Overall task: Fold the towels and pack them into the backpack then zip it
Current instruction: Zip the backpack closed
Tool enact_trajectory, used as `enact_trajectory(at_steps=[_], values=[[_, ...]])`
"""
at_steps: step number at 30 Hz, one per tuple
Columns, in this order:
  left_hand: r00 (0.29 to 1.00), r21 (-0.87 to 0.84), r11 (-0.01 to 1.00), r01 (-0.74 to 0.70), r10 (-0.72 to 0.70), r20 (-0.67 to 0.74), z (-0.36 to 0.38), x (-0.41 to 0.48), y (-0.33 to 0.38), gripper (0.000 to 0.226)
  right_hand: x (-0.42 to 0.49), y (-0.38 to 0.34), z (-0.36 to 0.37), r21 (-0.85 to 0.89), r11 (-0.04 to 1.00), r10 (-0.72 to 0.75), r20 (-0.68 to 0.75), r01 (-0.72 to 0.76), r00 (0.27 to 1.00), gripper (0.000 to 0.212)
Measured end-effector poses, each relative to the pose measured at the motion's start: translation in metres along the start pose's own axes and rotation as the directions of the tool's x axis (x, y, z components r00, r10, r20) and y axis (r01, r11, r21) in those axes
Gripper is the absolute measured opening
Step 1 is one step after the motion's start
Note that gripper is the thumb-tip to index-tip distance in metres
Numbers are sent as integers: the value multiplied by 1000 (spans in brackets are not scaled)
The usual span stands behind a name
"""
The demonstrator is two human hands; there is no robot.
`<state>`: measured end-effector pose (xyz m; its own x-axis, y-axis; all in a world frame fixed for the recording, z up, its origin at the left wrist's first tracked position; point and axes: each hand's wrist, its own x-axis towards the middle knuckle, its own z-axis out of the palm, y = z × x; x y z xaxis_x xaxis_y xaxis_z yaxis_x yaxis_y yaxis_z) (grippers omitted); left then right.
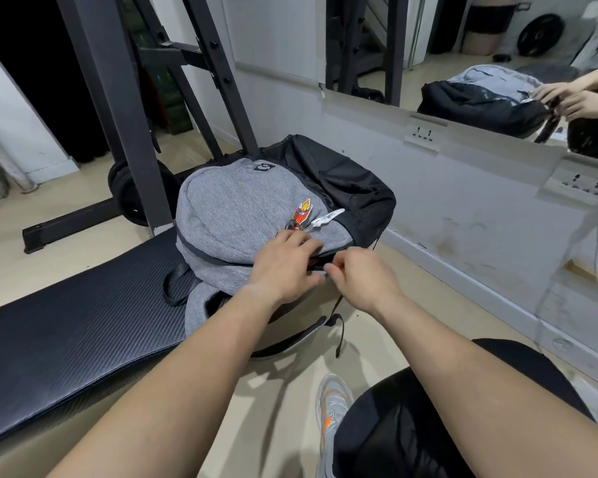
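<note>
The grey knitted-fabric backpack with black nylon sides [242, 208] lies flat on the end of a black ribbed padded bench [83, 322], with its front face up, so the opening is turned toward the person and easy to reach. No towel shows anywhere outside the backpack. The body looks full, so I judge the towels are already packed and the step in hand is the zipping.

The left hand [287, 263] rests on the near edge of the backpack with its fingers spread and fairly straight. It grips nothing. It seems to press the fabric down and keep it tight, so that the two sides of the opening meet.

The right hand [363, 277] is just beside the left one, at the near right corner of the backpack. Its fingers are curled and its thumb and forefinger pinch the dark zip [201, 255] where it runs under the hands; the slider itself is hidden between them.

A red and orange flame-shaped charm [301, 210] and a white plastic charm [327, 217] lie on the backpack just beyond the left fingers, clear of the zip.
</note>
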<state>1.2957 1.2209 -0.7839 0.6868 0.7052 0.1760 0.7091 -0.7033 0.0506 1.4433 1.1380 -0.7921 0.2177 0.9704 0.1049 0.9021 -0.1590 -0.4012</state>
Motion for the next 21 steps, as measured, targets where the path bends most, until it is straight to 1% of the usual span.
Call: enact_trajectory(at_steps=[2, 3, 5, 7, 8, 11, 13, 15, 16, 18, 19, 21], values=[[998, 10, 1000, -27, 27, -51, -1, 1, 6, 64, 1, 1, -5, 48, 999, 7, -13, -6, 1000, 27], [995, 29, 998, -48, 50, -86, 1, 2, 11, 58, 1, 2, -9, 50, 999, 0, -14, 1, 1000, 27], [980, 39, 996, -86, 92, -176, 6, 6, 20, 40, 1, 5, -16, 22, 999, -23, -11, 24, 1000, 27], [956, -11, 993, -115, 108, -273, 14, 12, 26, 22, -1, 8, -22, 11, 1000, -18, -20, 19, 1000, 26], [947, -38, 991, -128, 111, -301, 18, 15, 27, 18, -2, 9, -25, 19, 1000, 4, -28, -4, 1000, 28], [955, -164, 979, -117, 66, -289, 22, 19, 29, 15, -1, 11, -30, 64, 992, 116, -70, -111, 991, 33], [967, -242, 966, -89, 26, -254, 21, 20, 32, 12, 2, 9, -31, 95, 981, 179, -115, -169, 977, 29], [972, -285, 957, -59, -10, -236, 21, 20, 37, 11, 4, 4, -28, 69, 979, 201, -158, -192, 967, 25], [971, -313, 949, -43, -34, -235, 21, 19, 39, 12, 5, 2, -26, 57, 979, 204, -174, -197, 963, 23], [966, -376, 926, 8, -105, -238, 20, 19, 40, 12, 9, 4, -21, 92, 976, 214, -211, -198, 954, 13], [961, -396, 917, 35, -140, -238, 19, 19, 39, 10, 12, 9, -19, 107, 978, 197, -210, -177, 958, 15], [956, -401, 913, 71, -177, -233, 17, 17, 35, 9, 16, 19, -12, 53, 997, 62, -126, -56, 990, 30]])
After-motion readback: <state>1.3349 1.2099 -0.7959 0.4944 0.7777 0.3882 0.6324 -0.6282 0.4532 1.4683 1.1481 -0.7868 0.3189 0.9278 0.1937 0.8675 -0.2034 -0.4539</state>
